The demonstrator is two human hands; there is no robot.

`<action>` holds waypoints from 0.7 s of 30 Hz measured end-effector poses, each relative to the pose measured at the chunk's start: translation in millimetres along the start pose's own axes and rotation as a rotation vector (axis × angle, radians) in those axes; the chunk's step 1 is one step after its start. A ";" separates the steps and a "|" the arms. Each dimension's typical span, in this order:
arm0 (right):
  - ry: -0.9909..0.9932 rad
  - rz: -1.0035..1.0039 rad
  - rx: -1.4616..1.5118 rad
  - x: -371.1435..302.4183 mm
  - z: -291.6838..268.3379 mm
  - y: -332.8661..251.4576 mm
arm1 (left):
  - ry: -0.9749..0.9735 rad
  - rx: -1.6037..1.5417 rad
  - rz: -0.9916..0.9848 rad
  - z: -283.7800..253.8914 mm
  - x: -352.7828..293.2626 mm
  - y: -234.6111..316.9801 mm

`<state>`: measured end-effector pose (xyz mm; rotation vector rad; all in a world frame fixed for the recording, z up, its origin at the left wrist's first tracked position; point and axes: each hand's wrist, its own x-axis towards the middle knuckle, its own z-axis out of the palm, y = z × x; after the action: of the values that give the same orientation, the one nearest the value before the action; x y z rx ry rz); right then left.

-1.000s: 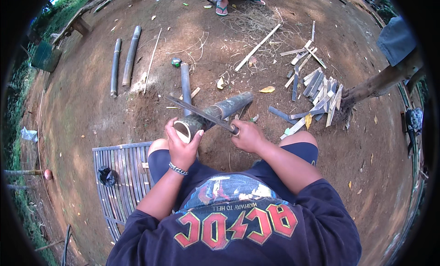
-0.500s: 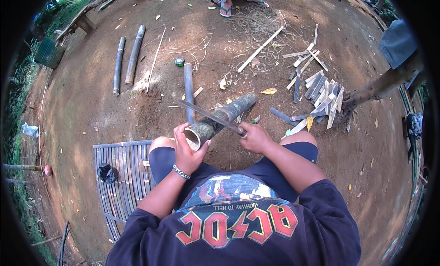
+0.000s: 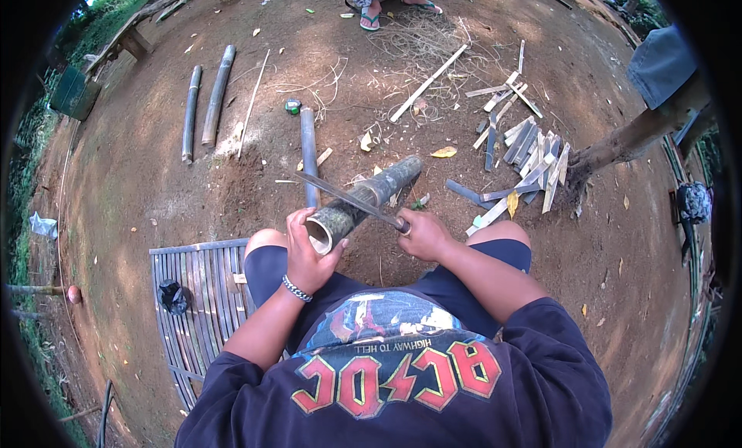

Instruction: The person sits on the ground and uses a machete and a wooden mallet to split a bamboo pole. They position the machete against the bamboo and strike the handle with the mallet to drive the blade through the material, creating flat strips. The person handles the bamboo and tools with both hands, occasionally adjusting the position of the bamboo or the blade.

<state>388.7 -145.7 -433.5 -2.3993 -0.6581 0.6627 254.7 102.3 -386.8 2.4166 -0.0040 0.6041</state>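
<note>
A thick, mottled bamboo tube [image 3: 397, 179] lies slanted in front of me, its hollow cut end towards my body. Around that near end my left hand [image 3: 311, 251] is closed, thumb low on the rim and fingers on the far side. My right hand [image 3: 425, 234] grips the handle of a long machete [image 3: 345, 196]. Its blade crosses over the tube, pointing up and left, and seems to rest on the bamboo's upper surface. A thinner bamboo pole [image 3: 309, 148] lies beyond the blade tip.
Split bamboo pieces [image 3: 533, 154] are heaped at the right beside a wooden post [image 3: 618, 144]. Two bamboo poles [image 3: 219, 96] lie at the far left. A slatted bamboo panel [image 3: 202, 309] holds a black plastic bag [image 3: 173, 296]. Another person's sandalled foot [image 3: 371, 17] shows at the top.
The whole scene has shifted slightly left in view. Both hands keep their grips, and the machete stays across the bamboo tube with little visible movement.
</note>
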 end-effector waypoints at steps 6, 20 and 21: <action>0.004 0.005 0.049 -5.0 3.0 -3.9 | -0.012 -0.021 -0.026 -2.3 4.8 1.4; 0.037 -0.029 0.014 6.3 -3.3 3.5 | -0.066 -0.012 0.081 -8.0 12.6 -4.3; 0.007 -0.105 0.032 -1.3 -1.7 0.0 | -0.071 -0.015 0.081 -9.2 9.8 -5.6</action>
<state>388.6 -147.2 -431.8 -2.3190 -0.7588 0.6162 260.5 113.5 -379.6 2.4312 -0.1361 0.5521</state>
